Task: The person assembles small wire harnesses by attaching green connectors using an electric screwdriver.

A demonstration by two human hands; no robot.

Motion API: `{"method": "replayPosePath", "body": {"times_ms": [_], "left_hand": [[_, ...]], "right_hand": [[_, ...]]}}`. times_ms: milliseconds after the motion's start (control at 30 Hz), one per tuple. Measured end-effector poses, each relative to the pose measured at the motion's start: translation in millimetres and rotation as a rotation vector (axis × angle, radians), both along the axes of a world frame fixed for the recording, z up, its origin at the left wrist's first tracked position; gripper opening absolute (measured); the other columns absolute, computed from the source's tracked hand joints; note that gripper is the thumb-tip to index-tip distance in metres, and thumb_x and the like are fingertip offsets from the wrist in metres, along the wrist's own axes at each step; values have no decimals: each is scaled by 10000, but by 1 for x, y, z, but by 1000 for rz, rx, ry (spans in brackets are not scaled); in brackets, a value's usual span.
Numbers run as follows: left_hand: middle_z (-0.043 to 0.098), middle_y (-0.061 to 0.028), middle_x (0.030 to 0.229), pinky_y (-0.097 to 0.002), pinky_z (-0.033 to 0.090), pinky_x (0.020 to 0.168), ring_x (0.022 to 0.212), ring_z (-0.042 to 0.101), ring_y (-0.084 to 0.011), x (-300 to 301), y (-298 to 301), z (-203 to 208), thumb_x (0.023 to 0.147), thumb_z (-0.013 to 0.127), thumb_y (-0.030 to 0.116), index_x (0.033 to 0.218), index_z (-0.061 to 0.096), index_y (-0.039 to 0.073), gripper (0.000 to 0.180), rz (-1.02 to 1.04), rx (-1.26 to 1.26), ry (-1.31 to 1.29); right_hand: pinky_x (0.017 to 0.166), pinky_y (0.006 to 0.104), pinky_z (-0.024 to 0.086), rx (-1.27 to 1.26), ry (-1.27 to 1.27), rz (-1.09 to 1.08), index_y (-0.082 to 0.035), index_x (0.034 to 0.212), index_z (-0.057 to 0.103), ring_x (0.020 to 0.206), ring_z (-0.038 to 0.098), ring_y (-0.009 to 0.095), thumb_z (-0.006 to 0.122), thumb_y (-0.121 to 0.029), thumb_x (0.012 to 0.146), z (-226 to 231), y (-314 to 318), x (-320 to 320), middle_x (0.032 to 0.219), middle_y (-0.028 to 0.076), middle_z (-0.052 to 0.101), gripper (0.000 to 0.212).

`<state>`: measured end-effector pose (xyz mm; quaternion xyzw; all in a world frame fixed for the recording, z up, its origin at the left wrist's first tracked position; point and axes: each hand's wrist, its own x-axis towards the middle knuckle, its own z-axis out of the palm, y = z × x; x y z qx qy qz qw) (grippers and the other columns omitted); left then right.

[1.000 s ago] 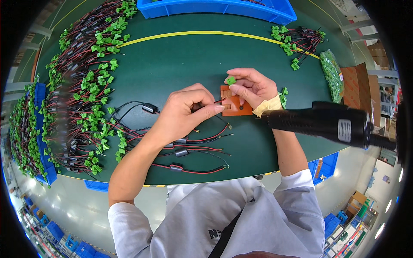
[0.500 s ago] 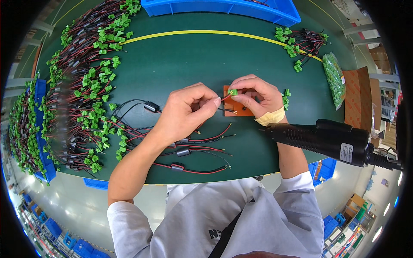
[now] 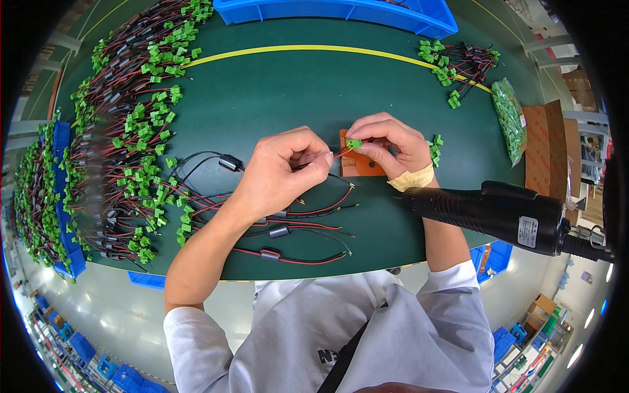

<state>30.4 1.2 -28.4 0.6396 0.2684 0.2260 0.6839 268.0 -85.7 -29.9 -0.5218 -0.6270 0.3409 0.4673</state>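
Note:
My left hand pinches a red wire between thumb and forefinger. The wire's end meets a small green terminal block, gripped by the thumb and fingertips of my right hand. How far the wire goes into the block is too small to tell. A tan wrap circles my right wrist. Just below the fingertips lies an orange fixture block on the green table. Cables with black cylinders and loose stripped ends lie beside and below my left hand.
A black electric screwdriver extends in from the right, over my right forearm. Finished-looking cables with green blocks are heaped at left. Far off stands a blue bin. At right are a bag of green blocks and a cardboard box.
The green block has tilted slightly in my right fingers. A loose wire end has swung from the orange block toward me. Both hands have stayed nearly in place.

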Motion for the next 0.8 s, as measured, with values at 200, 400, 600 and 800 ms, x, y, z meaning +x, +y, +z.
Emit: {"method": "replayPosePath", "body": {"times_ms": [200, 400, 600, 800], "left_hand": [[573, 27, 850, -222, 404, 595, 688, 512, -23, -1, 1, 1, 1007, 702, 39, 928, 670, -11, 99, 2, 30, 10], [572, -16, 807, -265, 442, 622, 689, 508, -70, 2, 2, 9, 945, 731, 27, 876, 652, -22, 115, 56, 147, 61], [556, -13, 837, -259, 409, 597, 689, 508, -67, 1, 1, 2, 968, 742, 53, 908, 667, -19, 120, -2, 281, 56], [603, -91, 856, -359, 488, 638, 714, 607, -229, 2, -2, -1, 933, 746, 54, 932, 686, -15, 91, -47, 585, 105]], "right_hand": [[812, 293, 587, 49, -60, 19, -35, 1134, 742, 961, 720, 198, 725, 74, 930, 2, 1, 0, 1120, 102, 734, 232], [820, 337, 593, 102, -190, 39, -28, 1123, 749, 957, 720, 257, 749, 59, 896, 4, 2, 1, 1092, 112, 737, 243], [820, 385, 586, 152, -314, 36, -8, 1017, 763, 962, 713, 288, 807, 28, 835, 12, 0, -5, 1005, 104, 738, 191], [767, 392, 568, 87, -414, 117, -9, 981, 769, 911, 680, 307, 845, 7, 786, 18, -8, -7, 976, 102, 721, 210]]}}
